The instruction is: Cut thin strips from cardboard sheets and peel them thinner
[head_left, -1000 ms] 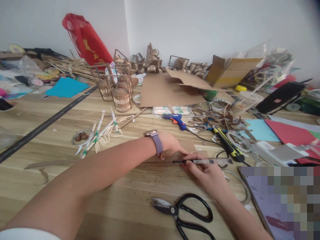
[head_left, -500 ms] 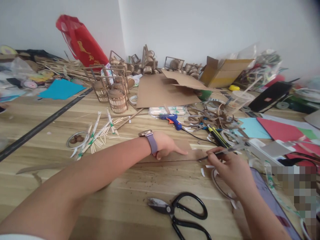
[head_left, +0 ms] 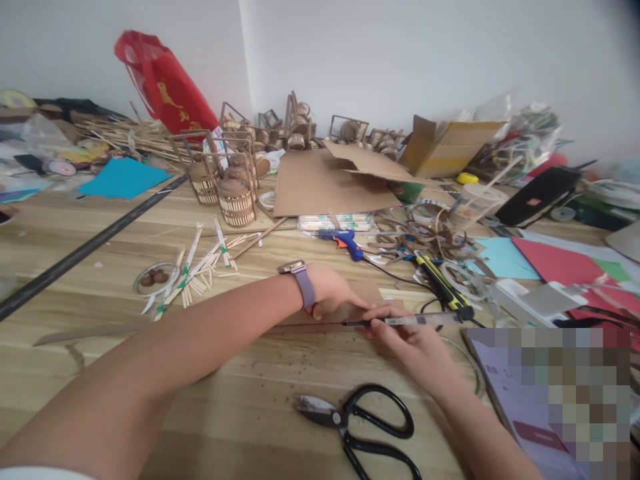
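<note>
My left hand [head_left: 333,293], with a purple-strapped watch on the wrist, presses fingers-down on a brown cardboard piece [head_left: 367,292] lying on the wooden table [head_left: 210,400]. My right hand [head_left: 407,337] grips a slim craft knife [head_left: 405,321] like a pen, its blade tip lying along the cardboard's near edge just below the left fingertips. A long thin cardboard strip [head_left: 90,332] runs leftward from that edge.
Black scissors [head_left: 363,423] lie close in front. A blue glue gun [head_left: 345,241], a yellow-black utility knife [head_left: 443,287], bamboo sticks [head_left: 193,270], small woven baskets [head_left: 233,193], flat cardboard [head_left: 330,183], a long black ruler [head_left: 85,250] and coloured paper [head_left: 555,263] crowd the table. A red bag [head_left: 163,87] leans against the wall.
My right hand, which had swung out to the right with the knife half a second ago, has come back left; the blade is again at the cardboard edge. The left hand stayed put.
</note>
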The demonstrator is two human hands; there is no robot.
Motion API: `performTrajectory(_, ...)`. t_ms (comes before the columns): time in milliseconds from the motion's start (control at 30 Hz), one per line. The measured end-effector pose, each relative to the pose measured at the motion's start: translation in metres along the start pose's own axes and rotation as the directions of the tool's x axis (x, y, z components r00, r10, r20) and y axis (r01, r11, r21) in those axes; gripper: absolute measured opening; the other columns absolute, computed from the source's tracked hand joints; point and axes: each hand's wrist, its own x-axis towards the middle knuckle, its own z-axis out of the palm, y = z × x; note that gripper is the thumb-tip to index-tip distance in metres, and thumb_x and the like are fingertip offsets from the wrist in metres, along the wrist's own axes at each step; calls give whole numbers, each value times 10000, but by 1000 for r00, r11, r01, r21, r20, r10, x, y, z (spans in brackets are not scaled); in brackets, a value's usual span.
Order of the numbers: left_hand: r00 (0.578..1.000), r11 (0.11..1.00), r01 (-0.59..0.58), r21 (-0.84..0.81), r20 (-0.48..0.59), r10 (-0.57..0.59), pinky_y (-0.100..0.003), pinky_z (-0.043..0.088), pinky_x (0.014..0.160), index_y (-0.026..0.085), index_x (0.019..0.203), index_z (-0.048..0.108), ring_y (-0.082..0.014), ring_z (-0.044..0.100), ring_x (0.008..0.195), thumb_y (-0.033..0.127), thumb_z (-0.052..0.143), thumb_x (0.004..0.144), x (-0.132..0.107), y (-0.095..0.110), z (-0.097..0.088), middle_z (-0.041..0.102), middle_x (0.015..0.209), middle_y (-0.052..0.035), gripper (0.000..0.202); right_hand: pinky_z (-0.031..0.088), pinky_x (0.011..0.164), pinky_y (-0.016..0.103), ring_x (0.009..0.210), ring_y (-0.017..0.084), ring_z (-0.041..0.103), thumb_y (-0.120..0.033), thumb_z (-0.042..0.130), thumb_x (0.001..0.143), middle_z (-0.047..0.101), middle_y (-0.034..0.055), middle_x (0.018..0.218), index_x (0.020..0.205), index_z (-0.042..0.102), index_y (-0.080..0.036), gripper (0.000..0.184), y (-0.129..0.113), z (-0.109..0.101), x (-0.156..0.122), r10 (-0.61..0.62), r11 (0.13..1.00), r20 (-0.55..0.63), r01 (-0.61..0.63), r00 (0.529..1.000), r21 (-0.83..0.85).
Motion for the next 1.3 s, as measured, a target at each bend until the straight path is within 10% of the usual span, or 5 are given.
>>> performTrajectory(800, 997, 999, 40, -21, 65, -38, -233, 521, 562, 506, 1578, 151, -192, 703, 640, -13, 731, 773, -2, 7, -5, 791, 970, -24, 1120, 586, 740, 304, 789, 213, 738, -390, 541, 877, 786, 37, 827, 845, 733, -239, 247, 2, 7, 2, -57, 998, 43, 58, 997, -25)
performTrajectory(1000, 998, 999, 45, -1, 36, -45, -226, 511, 551, 524, 1567, 175, -174, 686, 618, -28, 741, 739, -6, 8, -6, 775, 982, 5, 1145, 581, 788, 347, 837, 251, 752, -428, 539, 842, 807, 70, 878, 806, 752, -237, 288, 10, -19, 3, -22, 991, -31, 18, 999, -134)
performTrajectory(1300, 997, 998, 54, 33, 46, -56, -236, 522, 571, 530, 1565, 154, -180, 678, 612, -32, 733, 759, -8, 12, -8, 741, 810, 37, 1140, 398, 439, 309, 415, 210, 583, -485, 585, 748, 675, 21, 495, 541, 648, -263, 310, 34, -52, 1, 90, 919, -311, -199, 946, -340)
